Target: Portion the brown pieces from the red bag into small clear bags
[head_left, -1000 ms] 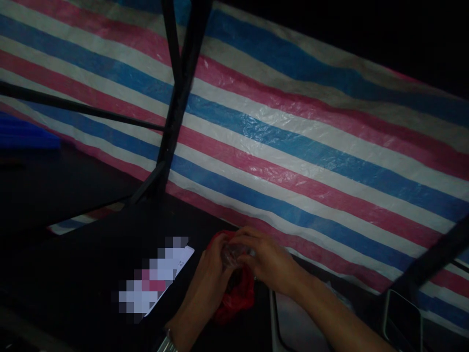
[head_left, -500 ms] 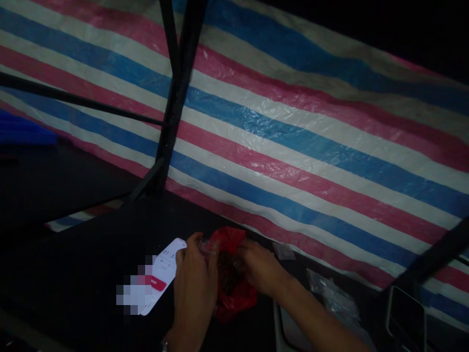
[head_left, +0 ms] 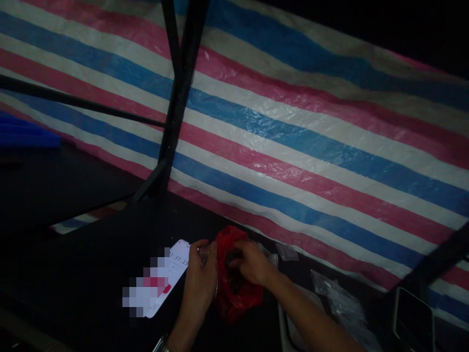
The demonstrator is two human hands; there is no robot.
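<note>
Metal wristband: a band (head_left: pixel 161 343) on the left wrist, at the bottom edge of the view.
Left hand: the left hand (head_left: pixel 201 276) rests beside the red bag; thumb and fingers pinch what looks like a small clear plastic packet (head_left: pixel 204 251).
Right hand: the right hand (head_left: pixel 253 264) dips curled fingers into the bag's mouth; I cannot tell whether they grip anything.
Red plastic bag: the red plastic bag (head_left: pixel 252 299) sits open on the black bench (head_left: pixel 91 274), between the hands; its dark contents are too dim to identify.
Phones: a lit phone (head_left: pixel 179 264) lies left of the hands, partly pixelated; a dark-screened phone (head_left: pixel 414 320) is at far right.
Loose plastic: clear bags (head_left: pixel 340 298) lie beyond the right forearm; a small flat packet (head_left: pixel 287 252) is near the sheet.
Backdrop: a black metal post (head_left: pixel 176 107); behind it, a striped plastic sheet (head_left: pixel 293 146) in pink, white and blue.
</note>
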